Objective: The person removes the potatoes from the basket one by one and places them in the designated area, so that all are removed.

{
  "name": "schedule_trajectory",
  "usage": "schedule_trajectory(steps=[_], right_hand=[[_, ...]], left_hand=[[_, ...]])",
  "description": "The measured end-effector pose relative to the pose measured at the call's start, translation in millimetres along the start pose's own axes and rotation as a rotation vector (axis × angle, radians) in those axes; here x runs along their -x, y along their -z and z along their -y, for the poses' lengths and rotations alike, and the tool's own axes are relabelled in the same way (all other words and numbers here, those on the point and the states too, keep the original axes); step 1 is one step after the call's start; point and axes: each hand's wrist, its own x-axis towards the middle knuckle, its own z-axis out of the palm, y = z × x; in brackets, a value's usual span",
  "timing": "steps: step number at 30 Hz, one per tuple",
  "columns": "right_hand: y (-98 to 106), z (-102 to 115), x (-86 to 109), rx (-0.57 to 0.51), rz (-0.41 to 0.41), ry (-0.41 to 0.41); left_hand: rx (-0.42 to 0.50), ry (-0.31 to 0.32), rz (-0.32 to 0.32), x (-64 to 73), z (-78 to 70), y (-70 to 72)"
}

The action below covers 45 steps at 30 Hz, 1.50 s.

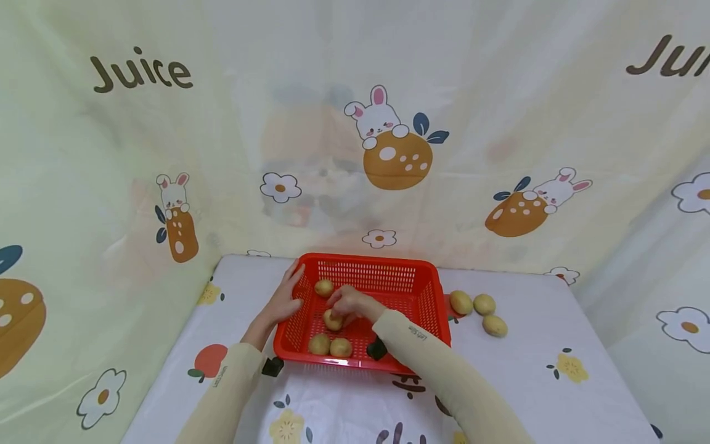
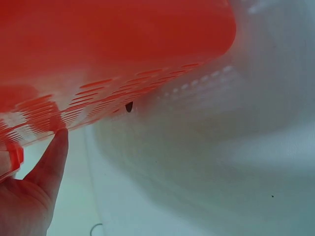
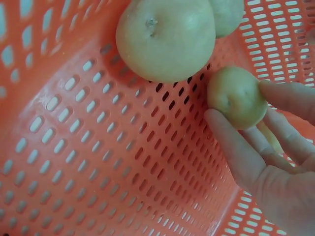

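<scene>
Red plastic basket (image 1: 344,362) on the tabletop (image 1: 535,308), four potatoes inside: two potatoes (image 1: 330,346) near left, one potato (image 1: 324,288) far left, and a fourth potato (image 1: 331,320) between, pinched in the right hand's (image 1: 352,302) grip. The left hand's (image 1: 281,302) grip lies spread, touching the left rim. Three loose potatoes (image 1: 485,304) sit right.

One basket (image 1: 368,258) stood on one table (image 1: 532,388); four potatoes (image 1: 324,288) were inside it and three potatoes (image 1: 461,303) lay beyond its right edge. One left hand (image 1: 281,303) and one right hand (image 1: 350,302) were in view.
</scene>
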Motion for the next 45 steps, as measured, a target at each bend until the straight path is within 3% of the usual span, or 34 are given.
schedule_trajectory(steps=[11,27,36,45], right_hand=[[38.9,-9.9,9.4,-0.13,-0.038,0.042],[132.2,-27.3,65.6,-0.288,-0.189,0.02],[184.7,-52.0,105.6,-0.283,-0.305,0.021],[207.0,-97.1,138.8,-0.322,-0.331,-0.035]], left_hand=[[-0.014,-0.004,0.009,-1.5,-1.4,1.2],[-0.016,-0.021,0.0,-3.2,0.0,3.3],[-0.021,-0.016,-0.002,-0.6,-1.7,0.4],[-0.033,-0.03,-0.012,-1.7,-1.8,1.0]])
